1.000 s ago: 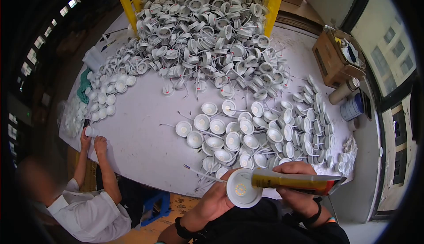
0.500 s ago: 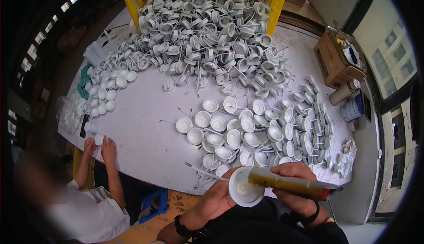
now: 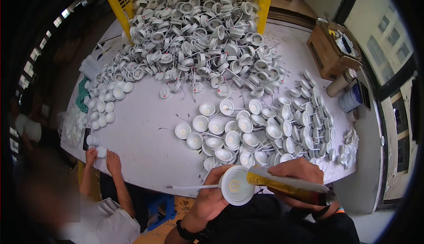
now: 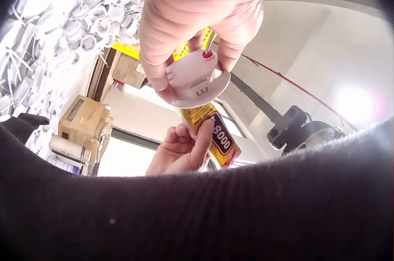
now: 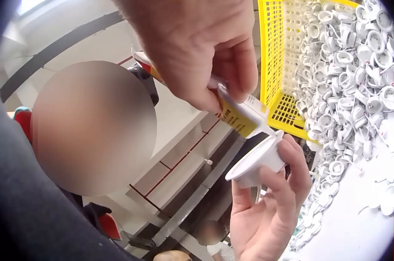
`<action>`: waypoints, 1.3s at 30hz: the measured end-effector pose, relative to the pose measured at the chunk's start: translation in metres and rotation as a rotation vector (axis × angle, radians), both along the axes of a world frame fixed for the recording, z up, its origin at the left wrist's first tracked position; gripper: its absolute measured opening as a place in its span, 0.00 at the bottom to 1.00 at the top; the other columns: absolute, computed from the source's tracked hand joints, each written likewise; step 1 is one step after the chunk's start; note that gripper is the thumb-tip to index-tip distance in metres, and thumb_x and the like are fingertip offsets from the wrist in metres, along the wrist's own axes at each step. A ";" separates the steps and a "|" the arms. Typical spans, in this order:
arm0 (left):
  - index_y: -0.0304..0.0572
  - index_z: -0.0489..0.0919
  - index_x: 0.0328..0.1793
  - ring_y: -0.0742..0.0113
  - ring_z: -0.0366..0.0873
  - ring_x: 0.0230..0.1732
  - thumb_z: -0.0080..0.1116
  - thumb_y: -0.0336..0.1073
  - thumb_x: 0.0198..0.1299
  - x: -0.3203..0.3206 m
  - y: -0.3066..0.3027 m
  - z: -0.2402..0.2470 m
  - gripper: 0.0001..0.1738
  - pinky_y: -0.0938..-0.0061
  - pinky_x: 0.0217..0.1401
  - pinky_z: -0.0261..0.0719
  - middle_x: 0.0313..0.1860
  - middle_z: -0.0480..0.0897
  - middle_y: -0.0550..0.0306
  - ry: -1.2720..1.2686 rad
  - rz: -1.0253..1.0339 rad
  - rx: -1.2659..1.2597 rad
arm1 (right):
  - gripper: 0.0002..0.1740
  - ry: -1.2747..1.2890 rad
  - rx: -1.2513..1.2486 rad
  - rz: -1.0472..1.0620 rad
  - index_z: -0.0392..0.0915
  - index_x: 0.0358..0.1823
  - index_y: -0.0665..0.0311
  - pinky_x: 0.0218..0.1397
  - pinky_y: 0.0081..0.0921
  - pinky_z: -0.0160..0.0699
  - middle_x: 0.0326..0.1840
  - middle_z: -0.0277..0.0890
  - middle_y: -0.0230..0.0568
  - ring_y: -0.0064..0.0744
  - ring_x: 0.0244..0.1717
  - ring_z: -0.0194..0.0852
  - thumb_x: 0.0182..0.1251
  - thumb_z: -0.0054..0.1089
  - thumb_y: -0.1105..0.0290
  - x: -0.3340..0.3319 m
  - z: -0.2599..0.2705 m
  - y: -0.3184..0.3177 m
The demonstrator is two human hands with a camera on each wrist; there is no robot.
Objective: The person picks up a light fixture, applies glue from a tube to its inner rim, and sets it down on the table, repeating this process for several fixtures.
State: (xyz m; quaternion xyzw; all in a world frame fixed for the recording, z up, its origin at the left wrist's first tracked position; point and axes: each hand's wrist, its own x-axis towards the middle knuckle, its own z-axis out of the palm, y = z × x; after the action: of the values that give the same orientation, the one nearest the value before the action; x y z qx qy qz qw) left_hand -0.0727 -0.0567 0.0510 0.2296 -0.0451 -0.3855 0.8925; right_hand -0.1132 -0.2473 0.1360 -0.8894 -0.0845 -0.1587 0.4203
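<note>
My left hand holds a white round downlight by its rim and body, with the shallow face and its ring of small yellow LEDs turned up. A white cable sticks out to the left. In the left wrist view, the downlight's back shows a red grommet where the wire enters. My right hand grips a yellow, black and red glue tube marked "8000". Its nozzle end points down at the inner rim of the downlight, as the right wrist view shows with the tube tilted above it.
Many finished-looking white downlights lie face up across the table. Behind them a heap of white housings spills from a yellow crate. A cardboard box and a flask stand right. Another person's hands handle white cups at left.
The tube and downlight have shifted slightly left, and the cable has swung from slanting to nearly level. The other person has lowered a white cup to the table.
</note>
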 end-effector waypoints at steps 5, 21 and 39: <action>0.41 0.58 0.56 0.59 0.60 0.58 0.52 0.32 0.48 0.002 0.002 -0.002 0.27 0.63 0.57 0.63 0.56 0.61 0.47 -0.045 0.065 0.018 | 0.14 0.043 0.067 0.050 0.73 0.29 0.63 0.30 0.21 0.73 0.27 0.74 0.36 0.30 0.28 0.75 0.38 0.67 0.71 -0.002 0.004 -0.004; 0.40 0.56 0.56 0.50 0.61 0.56 0.48 0.45 0.50 -0.004 -0.010 -0.003 0.29 0.58 0.58 0.59 0.54 0.62 0.39 -0.082 0.143 0.159 | 0.11 0.314 0.816 0.111 0.73 0.34 0.67 0.35 0.19 0.69 0.34 0.71 0.38 0.26 0.34 0.70 0.47 0.60 0.74 0.003 -0.010 0.016; 0.37 0.60 0.56 0.52 0.61 0.57 0.32 0.48 0.59 0.058 0.071 -0.100 0.25 0.63 0.55 0.63 0.55 0.65 0.48 0.237 0.431 0.190 | 0.22 0.173 1.531 -0.200 0.57 0.48 0.62 0.22 0.22 0.67 0.36 0.66 0.41 0.28 0.25 0.67 0.54 0.50 0.61 0.022 -0.056 0.020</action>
State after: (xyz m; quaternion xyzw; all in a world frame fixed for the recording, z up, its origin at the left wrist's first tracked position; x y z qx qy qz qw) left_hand -0.0148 0.0145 -0.0494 0.2699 0.1459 -0.2134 0.9276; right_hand -0.0911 -0.2273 0.0797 -0.3638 0.1624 -0.1402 0.9064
